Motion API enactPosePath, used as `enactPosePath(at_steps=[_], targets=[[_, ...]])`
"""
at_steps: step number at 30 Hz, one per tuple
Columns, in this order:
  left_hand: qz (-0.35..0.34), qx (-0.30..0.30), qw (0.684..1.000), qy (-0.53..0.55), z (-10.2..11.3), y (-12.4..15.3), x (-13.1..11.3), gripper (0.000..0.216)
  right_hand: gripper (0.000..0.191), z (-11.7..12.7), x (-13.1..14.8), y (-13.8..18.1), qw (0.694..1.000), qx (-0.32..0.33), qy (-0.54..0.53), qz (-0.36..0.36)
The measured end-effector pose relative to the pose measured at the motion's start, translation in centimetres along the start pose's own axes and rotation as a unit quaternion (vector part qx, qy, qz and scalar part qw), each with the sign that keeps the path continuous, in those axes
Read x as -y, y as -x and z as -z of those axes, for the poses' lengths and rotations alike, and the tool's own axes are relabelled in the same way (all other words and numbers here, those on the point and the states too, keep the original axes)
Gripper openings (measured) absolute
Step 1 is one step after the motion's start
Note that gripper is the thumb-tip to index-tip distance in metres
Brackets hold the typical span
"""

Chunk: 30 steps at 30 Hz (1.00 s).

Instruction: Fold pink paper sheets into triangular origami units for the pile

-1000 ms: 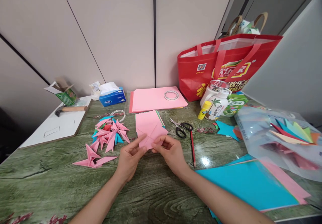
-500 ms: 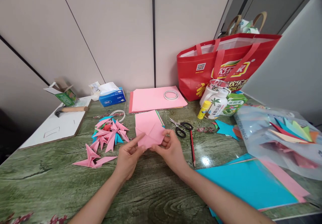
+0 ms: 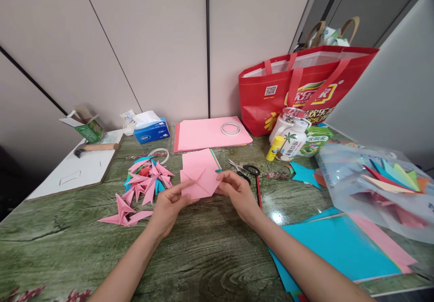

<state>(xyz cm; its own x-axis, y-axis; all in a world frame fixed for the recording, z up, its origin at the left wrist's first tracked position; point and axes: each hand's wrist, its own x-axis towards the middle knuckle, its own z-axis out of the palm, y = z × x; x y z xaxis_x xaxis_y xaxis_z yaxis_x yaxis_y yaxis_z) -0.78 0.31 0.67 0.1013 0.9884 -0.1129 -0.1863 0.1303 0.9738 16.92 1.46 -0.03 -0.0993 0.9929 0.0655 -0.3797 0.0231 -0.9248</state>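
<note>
Between both hands is a creased pink sheet of origami paper (image 3: 200, 185), with fold lines crossing near its middle. My left hand (image 3: 169, 205) pinches its left edge, thumb low and index finger across the front. At the right edge, my right hand (image 3: 235, 193) grips the paper, its fingertips partly hidden behind it. Just beyond lies a stack of pink paper squares (image 3: 196, 158), overlapped in view by the held sheet. Black-handled scissors (image 3: 251, 170) and a red pencil (image 3: 259, 193) lie beside my right hand. Folded pink and blue paper pieces (image 3: 149, 177) are heaped left of my left hand.
At the back lie large pink sheets (image 3: 203, 134) with a tape roll (image 3: 230, 128) on top. A red bag (image 3: 261, 107), white bottle (image 3: 294, 141) and yellow glue stick (image 3: 275, 148) stand right. Blue sheets (image 3: 339, 247) lie front right; a hammer (image 3: 98, 147) rests on a white board far left.
The pink sheet has shifted slightly left and tilted in my hands. My right hand has moved up a little along its right edge, and now covers part of the scissors and pencil.
</note>
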Motion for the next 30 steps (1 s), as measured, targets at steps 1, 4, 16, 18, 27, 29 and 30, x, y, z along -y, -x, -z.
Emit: enactPosePath(at_steps=[1,4,16,18,27,29,30], targets=[[0.003,0.004,1.0,-0.017,0.0,0.0,0.0,0.036,0.008,0.2,0.0,-0.1,1.0,-0.003,0.013,0.002],[0.006,0.008,0.996,-0.083,-0.1,0.0,-0.2,0.033,0.011,0.7,0.1,-0.4,0.999,-0.012,0.05,0.001],[-0.017,0.018,0.989,-0.148,0.4,0.0,-0.1,0.031,0.015,0.7,-0.7,0.0,0.989,0.034,0.143,-0.007],[-0.049,-0.011,0.99,-0.13,0.4,-0.1,0.0,0.029,0.016,0.4,-0.8,0.2,0.991,0.018,0.13,-0.018],[-0.026,-0.033,0.999,-0.029,-0.3,0.0,0.7,0.035,0.018,-0.6,-1.3,0.8,0.997,0.037,0.061,-0.033],[-0.028,-0.059,0.998,-0.002,-0.2,-0.2,0.8,0.032,0.02,-0.5,-1.4,0.7,0.997,0.052,0.05,-0.026],[-0.027,-0.068,0.997,0.011,-0.2,-0.2,0.8,0.031,0.022,-0.5,-1.4,0.7,0.996,0.062,0.056,-0.016]])
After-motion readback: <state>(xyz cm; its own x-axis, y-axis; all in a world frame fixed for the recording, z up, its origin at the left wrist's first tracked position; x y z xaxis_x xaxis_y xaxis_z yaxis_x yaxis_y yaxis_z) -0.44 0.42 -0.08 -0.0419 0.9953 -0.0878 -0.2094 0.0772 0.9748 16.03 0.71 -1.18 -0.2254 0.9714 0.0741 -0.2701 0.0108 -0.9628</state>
